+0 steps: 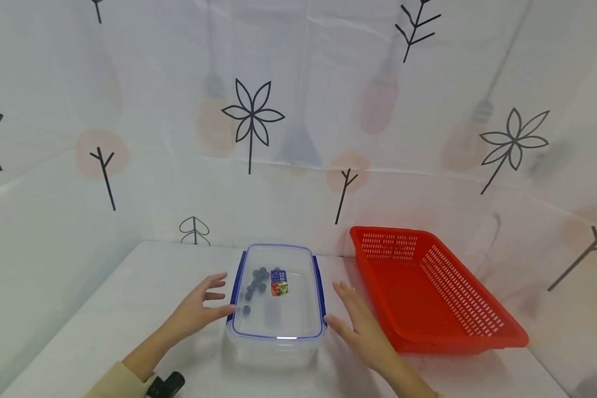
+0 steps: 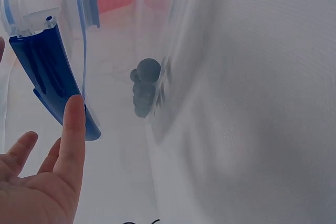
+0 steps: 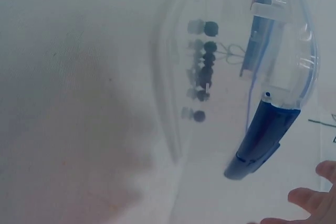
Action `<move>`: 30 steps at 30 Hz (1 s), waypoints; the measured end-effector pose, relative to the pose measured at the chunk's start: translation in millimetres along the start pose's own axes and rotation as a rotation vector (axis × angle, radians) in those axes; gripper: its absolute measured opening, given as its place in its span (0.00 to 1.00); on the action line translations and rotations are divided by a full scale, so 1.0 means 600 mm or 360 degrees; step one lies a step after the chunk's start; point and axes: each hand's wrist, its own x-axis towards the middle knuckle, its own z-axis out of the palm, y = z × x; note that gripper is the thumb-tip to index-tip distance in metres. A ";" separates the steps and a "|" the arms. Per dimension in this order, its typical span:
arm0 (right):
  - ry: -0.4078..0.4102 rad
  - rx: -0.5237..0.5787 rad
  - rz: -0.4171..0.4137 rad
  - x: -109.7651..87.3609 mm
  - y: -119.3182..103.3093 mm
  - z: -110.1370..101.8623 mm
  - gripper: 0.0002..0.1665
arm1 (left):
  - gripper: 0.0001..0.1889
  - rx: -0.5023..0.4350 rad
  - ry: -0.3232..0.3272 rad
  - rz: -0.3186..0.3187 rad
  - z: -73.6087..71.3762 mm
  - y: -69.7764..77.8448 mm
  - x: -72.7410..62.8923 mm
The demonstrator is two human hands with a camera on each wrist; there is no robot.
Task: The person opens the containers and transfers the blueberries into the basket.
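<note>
- Lidded container (image 1: pixel 298 318) stood left of the red basket (image 1: pixel 403 296), dark balls (image 1: pixel 262 288) inside.
- Left hand (image 1: pixel 196 309) was spread, thumb at left latch (image 2: pixel 47 69).
- Right hand (image 1: pixel 365 331) was spread just beside right latch (image 3: pixel 265 132).

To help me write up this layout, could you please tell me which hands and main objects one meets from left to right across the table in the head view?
Left hand → clear lidded food container with blue side clips → right hand → red perforated plastic basket.
</note>
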 end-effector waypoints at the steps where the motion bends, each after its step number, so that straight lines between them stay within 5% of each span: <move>1: 0.0001 0.0036 0.0002 0.001 -0.002 0.002 0.44 | 0.43 0.0003 -0.0003 -0.0012 0.002 0.000 0.001; 8: -0.0024 0.0279 0.0061 0.009 -0.010 0.012 0.45 | 0.41 -0.0056 -0.0067 -0.0019 0.009 -0.002 0.004; 18: -0.0144 0.0681 0.0229 0.028 -0.008 0.024 0.47 | 0.39 -0.0406 -0.0149 -0.0136 0.014 -0.002 0.009; 30: -0.0246 0.0724 0.0323 0.034 -0.001 0.022 0.46 | 0.38 -0.0582 -0.0315 -0.0316 0.005 -0.011 0.016</move>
